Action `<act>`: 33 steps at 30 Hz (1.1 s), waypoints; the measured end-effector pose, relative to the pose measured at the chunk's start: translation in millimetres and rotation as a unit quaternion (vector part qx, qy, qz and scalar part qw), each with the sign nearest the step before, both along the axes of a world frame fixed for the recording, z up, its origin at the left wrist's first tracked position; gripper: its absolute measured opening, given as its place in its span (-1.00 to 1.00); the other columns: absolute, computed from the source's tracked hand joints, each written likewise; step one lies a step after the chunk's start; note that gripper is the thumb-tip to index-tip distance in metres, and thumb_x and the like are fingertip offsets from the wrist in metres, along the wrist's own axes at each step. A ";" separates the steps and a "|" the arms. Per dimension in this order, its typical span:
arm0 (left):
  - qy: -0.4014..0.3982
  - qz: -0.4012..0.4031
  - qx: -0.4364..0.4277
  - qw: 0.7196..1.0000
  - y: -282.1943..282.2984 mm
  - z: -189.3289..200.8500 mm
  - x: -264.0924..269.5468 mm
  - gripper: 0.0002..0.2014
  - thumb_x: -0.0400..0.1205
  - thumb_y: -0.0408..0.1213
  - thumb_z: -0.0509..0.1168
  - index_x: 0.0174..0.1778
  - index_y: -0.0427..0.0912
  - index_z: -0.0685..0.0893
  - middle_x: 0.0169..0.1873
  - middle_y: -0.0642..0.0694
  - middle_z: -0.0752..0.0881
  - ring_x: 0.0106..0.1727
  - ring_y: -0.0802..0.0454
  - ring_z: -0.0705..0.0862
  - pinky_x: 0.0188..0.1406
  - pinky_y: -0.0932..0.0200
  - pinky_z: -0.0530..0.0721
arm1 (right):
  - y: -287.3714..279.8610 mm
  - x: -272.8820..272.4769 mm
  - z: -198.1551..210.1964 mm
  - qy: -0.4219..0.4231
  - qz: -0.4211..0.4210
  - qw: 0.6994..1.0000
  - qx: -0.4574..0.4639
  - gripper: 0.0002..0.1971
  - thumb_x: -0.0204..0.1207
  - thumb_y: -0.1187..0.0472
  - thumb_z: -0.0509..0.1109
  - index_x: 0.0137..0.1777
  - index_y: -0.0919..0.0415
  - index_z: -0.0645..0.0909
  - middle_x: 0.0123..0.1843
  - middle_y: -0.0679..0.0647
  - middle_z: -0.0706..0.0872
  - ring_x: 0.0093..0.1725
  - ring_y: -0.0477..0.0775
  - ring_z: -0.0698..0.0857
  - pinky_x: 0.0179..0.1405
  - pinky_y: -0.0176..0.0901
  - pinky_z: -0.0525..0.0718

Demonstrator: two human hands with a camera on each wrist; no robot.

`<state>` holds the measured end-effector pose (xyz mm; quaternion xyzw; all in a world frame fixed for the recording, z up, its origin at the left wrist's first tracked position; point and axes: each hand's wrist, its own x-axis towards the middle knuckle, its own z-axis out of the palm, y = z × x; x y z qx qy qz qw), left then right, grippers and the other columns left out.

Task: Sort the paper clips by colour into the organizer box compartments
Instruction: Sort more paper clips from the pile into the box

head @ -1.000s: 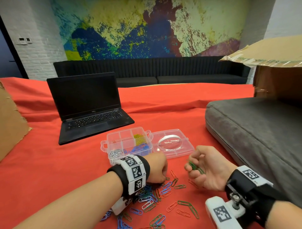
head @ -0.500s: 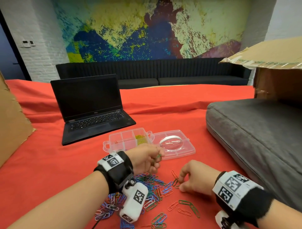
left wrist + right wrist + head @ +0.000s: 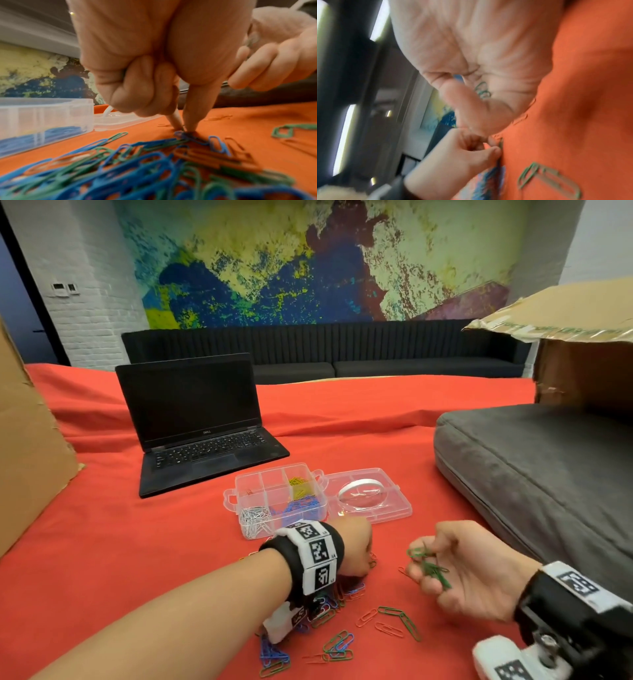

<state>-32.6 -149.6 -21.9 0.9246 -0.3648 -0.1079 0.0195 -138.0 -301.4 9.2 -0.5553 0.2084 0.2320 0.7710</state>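
The left hand [image 3: 352,546] is down on the red table cover [image 3: 137,542] at the far edge of the mixed pile of paper clips [image 3: 130,159]. In the left wrist view, thumb and forefinger [image 3: 192,119] are brought to a narrow pinch, tips nearly touching, directly over the end of one clip [image 3: 185,135] at the far fringe of the pile. Its colour cannot be told for certain: blue and green clips overlap at that spot. The other fingers of this hand are curled into the palm; whether they enclose anything is not visible.

The clip under the pinch lies flat. Its long axis appears to run from the fingertips back toward the wrist, so only its far end is presented to the fingers. It overlaps neighbouring clips and may drag them when lifted.

The right hand [image 3: 459,570] is raised off the cover, palm partly upward, with its fingers curled round a small bunch of green paper clips [image 3: 428,563]. It is occupied, so the left hand is the one placed for the pick.

The clear organizer box [image 3: 281,501] stands open just beyond the left hand, lid [image 3: 370,494] folded out to its right. White, blue and yellow clips already occupy separate compartments. No compartment visibly holds green. A few red and green clips [image 3: 397,621] lie apart from the pile, nearer the right hand.
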 end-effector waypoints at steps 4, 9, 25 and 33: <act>0.012 0.004 0.024 1.000 2.4 -0.5 -3.7 -0.82 0.45 -0.28 0.40 -0.16 -0.34 0.74 -0.32 -0.21 0.67 -0.28 -0.14 0.62 -0.25 0.01 0.72 | 6.3 -5.5 -0.6 -0.019 0.016 0.998 -0.052 -0.86 0.34 0.23 0.15 -0.35 0.20 0.50 -0.42 0.13 0.50 -0.59 0.00 0.33 -0.68 -0.38 0.23; 0.057 0.011 0.028 0.998 9.9 2.5 -6.2 -0.81 0.46 -0.24 0.39 -0.17 -0.32 0.73 -0.37 -0.16 0.58 -0.33 -0.10 0.52 -0.34 0.08 0.60 | 14.7 -7.0 -11.2 -0.076 0.100 0.923 -0.365 -0.72 0.60 0.09 0.23 -0.37 0.08 0.43 -0.51 -0.04 0.36 -0.61 -0.10 0.23 -0.67 -0.36 0.16; 0.401 0.124 -0.316 0.851 36.7 19.1 -19.1 -0.66 0.64 -0.12 0.21 -0.47 -0.09 0.47 -0.61 0.05 0.34 -0.68 0.17 0.22 -0.72 0.44 0.16 | 15.9 -21.5 -13.0 -0.095 0.259 0.732 -0.623 -0.84 0.37 0.12 0.31 -0.40 0.13 0.50 -0.52 -0.05 0.48 -0.55 -0.07 0.42 -0.61 -0.35 0.39; 0.074 -0.072 -0.060 0.993 10.2 10.7 -40.6 -0.82 0.49 -0.13 0.48 -0.07 -0.12 0.78 -0.46 0.10 0.54 -0.37 0.14 0.50 -0.45 0.30 0.37 | -3.5 -26.4 -0.6 -0.017 -0.011 0.999 -0.030 -0.86 0.21 0.30 0.12 -0.35 0.26 0.51 -0.41 0.18 0.46 -0.62 -0.02 0.24 -0.72 -0.47 0.20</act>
